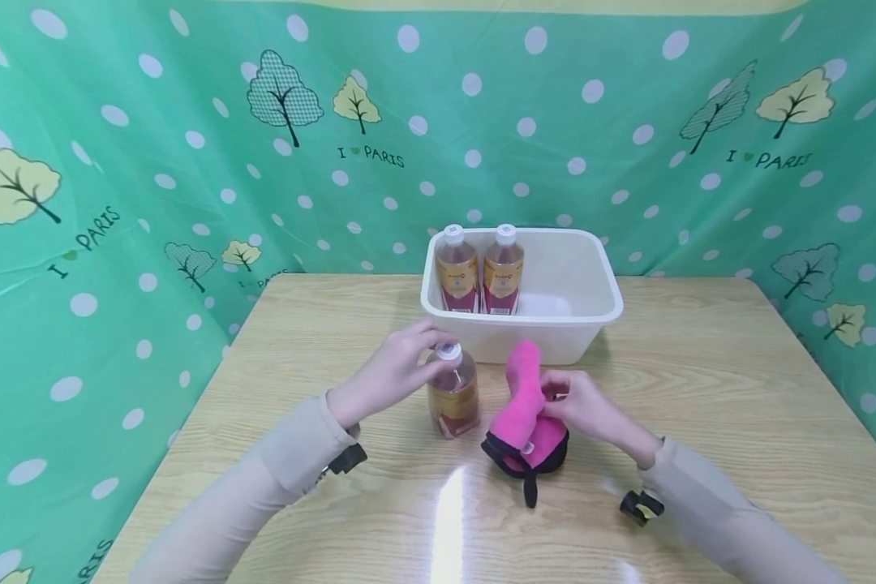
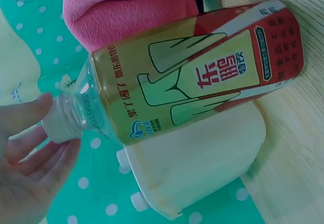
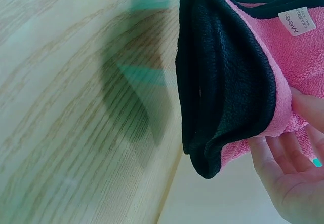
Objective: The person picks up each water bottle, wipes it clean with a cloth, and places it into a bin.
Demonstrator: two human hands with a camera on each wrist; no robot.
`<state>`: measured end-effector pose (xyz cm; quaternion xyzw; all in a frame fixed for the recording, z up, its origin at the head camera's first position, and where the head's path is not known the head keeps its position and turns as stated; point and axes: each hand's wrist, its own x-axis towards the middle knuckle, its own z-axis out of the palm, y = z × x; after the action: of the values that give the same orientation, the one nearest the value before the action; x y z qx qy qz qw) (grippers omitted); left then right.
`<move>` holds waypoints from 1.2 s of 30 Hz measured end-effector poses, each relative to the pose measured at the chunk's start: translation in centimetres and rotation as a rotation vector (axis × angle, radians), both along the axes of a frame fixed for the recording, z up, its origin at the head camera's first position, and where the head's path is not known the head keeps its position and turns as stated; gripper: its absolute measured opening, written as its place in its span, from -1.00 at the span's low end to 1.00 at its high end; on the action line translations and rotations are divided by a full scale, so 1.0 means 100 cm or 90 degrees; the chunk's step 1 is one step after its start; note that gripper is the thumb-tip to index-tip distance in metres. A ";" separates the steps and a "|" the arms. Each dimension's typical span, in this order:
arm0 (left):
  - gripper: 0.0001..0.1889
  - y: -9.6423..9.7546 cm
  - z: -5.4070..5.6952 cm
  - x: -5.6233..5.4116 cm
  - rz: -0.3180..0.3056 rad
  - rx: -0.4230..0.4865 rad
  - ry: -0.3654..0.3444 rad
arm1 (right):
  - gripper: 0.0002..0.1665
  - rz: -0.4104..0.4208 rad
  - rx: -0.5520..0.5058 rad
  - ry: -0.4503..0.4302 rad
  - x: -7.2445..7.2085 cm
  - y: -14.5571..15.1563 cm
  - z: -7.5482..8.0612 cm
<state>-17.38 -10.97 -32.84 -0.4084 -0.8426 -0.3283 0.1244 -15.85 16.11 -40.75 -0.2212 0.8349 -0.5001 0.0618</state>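
Observation:
My left hand (image 1: 396,367) grips the white cap of a drink bottle (image 1: 454,401), its thumb and fingers around the cap from above. The bottle stands close in front of the basket, its yellow and red label facing the left wrist camera. Just to its right, my right hand (image 1: 582,404) pinches a folded pink cloth (image 1: 520,410) with black edging and a black loop. In the right wrist view, the thumb is on one side of the pink cloth (image 3: 283,107) and the fingers on the other. A small white tag (image 3: 297,21) shows on it.
A white plastic basket (image 1: 514,337) stands at the back of the wooden table (image 1: 321,341). Two similar bottles, a left one (image 1: 457,272) and a right one (image 1: 503,272), stand upright in its left part. Green dotted curtain (image 1: 474,122) hangs behind and at the sides.

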 end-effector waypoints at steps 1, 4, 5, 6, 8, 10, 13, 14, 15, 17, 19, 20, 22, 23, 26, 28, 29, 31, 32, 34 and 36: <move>-0.76 -0.001 0.001 0.000 -0.005 -0.004 -0.007 | -0.86 0.000 0.002 -0.003 0.000 0.000 0.000; -0.76 -0.003 0.002 -0.001 -0.014 -0.021 -0.020 | -0.85 0.001 0.000 -0.013 0.000 -0.001 0.000; -0.76 -0.003 0.003 -0.002 -0.018 -0.026 -0.023 | -0.85 0.003 -0.001 -0.015 -0.001 -0.001 0.000; -0.75 -0.004 0.003 -0.002 -0.023 -0.031 -0.025 | -0.85 0.004 -0.003 -0.015 -0.001 -0.002 0.000; -0.75 -0.005 0.003 -0.003 -0.033 -0.038 -0.026 | -0.86 0.008 -0.006 -0.013 -0.001 -0.003 0.001; -0.75 -0.006 0.003 -0.004 -0.044 -0.041 -0.026 | -0.87 0.010 -0.006 -0.007 0.000 -0.004 0.002; -0.76 -0.007 0.003 -0.004 -0.059 -0.041 -0.019 | -0.87 0.007 -0.003 -0.003 0.000 -0.006 0.004; -0.76 -0.008 0.003 -0.005 -0.063 -0.040 -0.017 | -0.86 0.005 0.000 -0.003 -0.001 -0.007 0.004; -0.76 -0.008 0.003 -0.005 -0.068 -0.040 -0.013 | -0.85 0.003 0.000 -0.003 -0.001 -0.008 0.005; -0.76 -0.009 0.003 -0.005 -0.074 -0.039 -0.007 | -0.83 0.001 0.000 -0.006 -0.002 -0.012 0.007; -0.76 -0.010 0.003 -0.006 -0.082 -0.038 0.000 | -0.81 0.004 -0.002 -0.009 -0.003 -0.015 0.009; -0.77 -0.010 0.003 -0.006 -0.085 -0.037 0.003 | -0.81 0.005 -0.001 -0.012 -0.003 -0.017 0.010; -0.77 -0.010 0.002 -0.007 -0.093 -0.035 0.010 | -0.80 0.009 -0.004 -0.014 -0.004 -0.020 0.013; -0.77 -0.010 0.002 -0.007 -0.096 -0.035 0.014 | -0.80 0.012 -0.003 -0.013 -0.005 -0.022 0.014; -0.77 -0.010 0.002 -0.008 -0.105 -0.033 0.019 | -0.79 0.017 -0.004 -0.011 -0.006 -0.027 0.018; -0.77 -0.010 0.002 -0.009 -0.107 -0.034 0.022 | -0.80 0.022 -0.008 -0.008 -0.007 -0.030 0.019; -0.78 -0.010 0.002 -0.009 -0.107 -0.034 0.021 | -0.80 0.026 -0.009 -0.006 -0.007 -0.031 0.020; -0.78 -0.010 0.002 -0.009 -0.106 -0.038 0.022 | -0.80 0.031 -0.015 -0.003 -0.009 -0.033 0.021; -0.78 -0.010 0.002 -0.009 -0.105 -0.040 0.022 | -0.81 0.031 -0.016 0.000 -0.009 -0.035 0.022; -0.78 -0.011 0.001 -0.010 -0.103 -0.044 0.023 | -0.80 0.029 -0.017 0.003 -0.011 -0.037 0.023; -0.78 -0.011 0.001 -0.010 -0.101 -0.049 0.023 | -0.79 0.025 -0.016 0.007 -0.012 -0.039 0.023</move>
<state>-18.36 -12.03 -32.71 -0.4844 -0.8169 -0.2975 0.0974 -17.02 12.22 -38.41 -0.2414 0.8244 -0.5080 0.0641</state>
